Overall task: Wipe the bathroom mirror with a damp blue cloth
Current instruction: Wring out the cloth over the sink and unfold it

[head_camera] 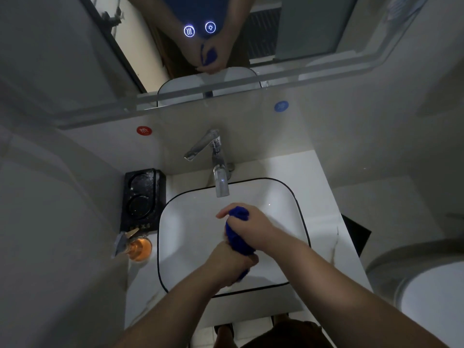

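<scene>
A bunched, twisted blue cloth [238,232] hangs over the white sink basin [185,234], just below the chrome tap spout [222,183]. My right hand [247,226] grips its upper end. My left hand [231,266] grips its lower end, with a bit of cloth poking out beneath. The bathroom mirror [301,28] fills the top of the view and reflects both hands and the cloth. Two lit touch icons [199,29] glow on the glass.
A black tray [143,197] with round recesses sits left of the basin, and an orange glass bottle [139,248] stands in front of it. Red [144,130] and blue [281,106] stickers mark the wall. A toilet [426,285] stands at the right.
</scene>
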